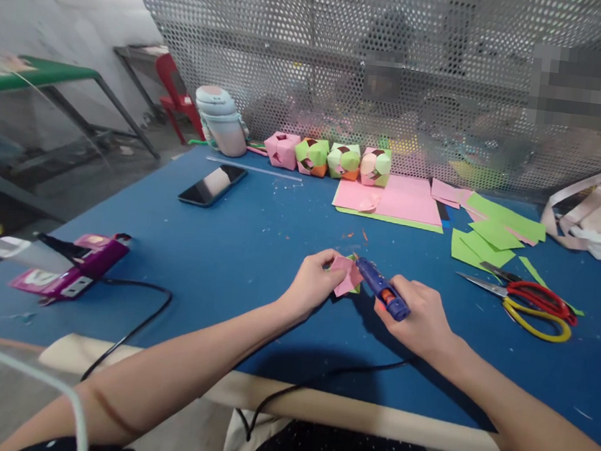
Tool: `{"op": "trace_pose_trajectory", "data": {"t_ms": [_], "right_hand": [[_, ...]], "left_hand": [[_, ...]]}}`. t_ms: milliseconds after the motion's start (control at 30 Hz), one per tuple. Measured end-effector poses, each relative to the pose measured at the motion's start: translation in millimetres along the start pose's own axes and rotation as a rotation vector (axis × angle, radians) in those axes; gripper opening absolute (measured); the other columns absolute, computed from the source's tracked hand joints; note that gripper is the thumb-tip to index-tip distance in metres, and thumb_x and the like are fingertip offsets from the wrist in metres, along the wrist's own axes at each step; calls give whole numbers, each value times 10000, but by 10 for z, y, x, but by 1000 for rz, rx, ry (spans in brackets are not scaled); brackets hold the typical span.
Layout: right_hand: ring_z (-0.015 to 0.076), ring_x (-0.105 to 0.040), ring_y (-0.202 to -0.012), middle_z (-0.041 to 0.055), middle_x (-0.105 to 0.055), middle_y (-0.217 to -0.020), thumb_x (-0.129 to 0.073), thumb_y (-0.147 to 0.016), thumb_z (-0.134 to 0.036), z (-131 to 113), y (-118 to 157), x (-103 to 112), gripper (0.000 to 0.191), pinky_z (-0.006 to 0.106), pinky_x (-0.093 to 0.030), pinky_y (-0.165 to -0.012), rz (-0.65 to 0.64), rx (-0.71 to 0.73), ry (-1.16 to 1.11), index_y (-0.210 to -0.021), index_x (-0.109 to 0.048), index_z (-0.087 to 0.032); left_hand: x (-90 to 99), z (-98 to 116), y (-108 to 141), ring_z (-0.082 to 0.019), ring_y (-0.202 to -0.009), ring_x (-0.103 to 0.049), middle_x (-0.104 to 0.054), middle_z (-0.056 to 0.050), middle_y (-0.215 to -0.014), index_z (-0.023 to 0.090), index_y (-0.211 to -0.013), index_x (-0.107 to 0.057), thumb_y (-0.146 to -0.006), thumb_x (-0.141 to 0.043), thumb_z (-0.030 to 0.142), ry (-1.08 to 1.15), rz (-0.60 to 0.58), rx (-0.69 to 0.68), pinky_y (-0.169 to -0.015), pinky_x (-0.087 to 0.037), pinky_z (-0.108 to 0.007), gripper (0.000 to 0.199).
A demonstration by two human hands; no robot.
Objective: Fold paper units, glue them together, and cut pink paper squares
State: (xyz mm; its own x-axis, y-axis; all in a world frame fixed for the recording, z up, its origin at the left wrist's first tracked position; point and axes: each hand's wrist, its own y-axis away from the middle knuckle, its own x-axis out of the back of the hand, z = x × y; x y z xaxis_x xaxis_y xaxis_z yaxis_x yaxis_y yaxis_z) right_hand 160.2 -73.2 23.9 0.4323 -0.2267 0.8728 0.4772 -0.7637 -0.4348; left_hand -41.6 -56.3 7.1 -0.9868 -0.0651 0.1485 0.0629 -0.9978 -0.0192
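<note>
Near the middle of the blue table (210,259), my left hand (311,282) pinches a small folded paper piece (347,276), pink on top with green showing at its edges. My right hand (421,313) is wrapped around a dark blue hot glue gun (380,287). The gun's nozzle points up and left, close to the top right edge of the paper; whether it touches cannot be made out. A black cord trails from beneath my right hand toward the table's front edge.
Behind stand several folded paper cubes (344,162), a bottle (223,119) and a perforated metal screen (298,51). A phone (212,185) and purple power strip (76,265) lie left. Pink sheets (391,196), green paper pieces (486,239) and scissors (530,302) lie right.
</note>
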Motion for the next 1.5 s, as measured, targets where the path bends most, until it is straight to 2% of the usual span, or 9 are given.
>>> {"op": "trace_pose_trajectory", "data": {"t_ms": [367, 567, 833, 933, 1100, 1233, 1367, 1500], "right_hand": [[145, -517, -563, -1, -594, -638, -555, -811, -311, 11, 1, -10, 146, 266, -299, -574, -20, 17, 2, -739, -487, -205], [141, -505, -548, -2, -587, -624, -541, -816, -319, 17, -5, 13, 152, 263, -302, -567, 8, 4, -1, -729, -484, -208], [142, -508, -558, 0, -595, -640, -558, -805, -294, -11, 0, 20, 136, 268, -309, -579, -10, 38, -6, -732, -487, -204], [139, -502, -545, -2, -596, -635, -557, -805, -306, -2, -3, 16, 145, 271, -299, -574, -21, 25, 16, -726, -485, -207], [143, -513, -540, -6, -585, -620, -549, -807, -328, 32, -7, 5, 143, 265, -316, -551, 27, -84, -54, -729, -496, -220], [127, -500, -496, -22, -581, -598, -554, -827, -377, 103, -62, -51, 193, 249, -339, -516, 79, -292, -219, -715, -501, -229], [179, -596, -628, 28, -649, -726, -552, -835, -476, 269, -145, -174, 262, 264, -376, -547, -17, -435, -151, -771, -579, -223], [222, -639, -736, 78, -681, -849, -531, -828, -599, 473, -207, -159, 409, 297, -425, -597, -170, -454, -167, -881, -634, -207]], "left_hand": [[13, 7, -11, -115, -638, -523, -619, 11, -716, 143, -750, -641, -696, -576, 187, 30, 11, 11, -581, -406, -208, 94], [50, 29, -31, -116, -617, -520, -615, 12, -684, 138, -759, -654, -671, -555, 155, 21, 70, 13, -557, -385, -204, 134], [16, 50, 0, -121, -666, -533, -628, 6, -717, 147, -724, -639, -713, -579, 198, -33, -1, -48, -602, -406, -206, 79], [24, 36, -7, -118, -639, -530, -622, 9, -700, 144, -733, -644, -696, -574, 188, -23, 13, -26, -572, -400, -203, 90], [82, 9, -50, -108, -582, -529, -607, 14, -665, 141, -745, -636, -671, -581, 164, 59, 85, 11, -516, -400, -199, 96], [82, 25, -38, -119, -581, -564, -609, 0, -686, 131, -768, -628, -671, -636, 180, 210, 85, 50, -497, -446, -215, 108], [32, 81, 30, -139, -581, -603, -625, -21, -715, 117, -817, -624, -672, -687, 190, 400, 17, 136, -535, -529, -285, 174], [-2, 137, 102, -142, -603, -618, -637, -39, -740, 112, -831, -628, -669, -725, 199, 464, -23, 218, -554, -554, -304, 208]]}}
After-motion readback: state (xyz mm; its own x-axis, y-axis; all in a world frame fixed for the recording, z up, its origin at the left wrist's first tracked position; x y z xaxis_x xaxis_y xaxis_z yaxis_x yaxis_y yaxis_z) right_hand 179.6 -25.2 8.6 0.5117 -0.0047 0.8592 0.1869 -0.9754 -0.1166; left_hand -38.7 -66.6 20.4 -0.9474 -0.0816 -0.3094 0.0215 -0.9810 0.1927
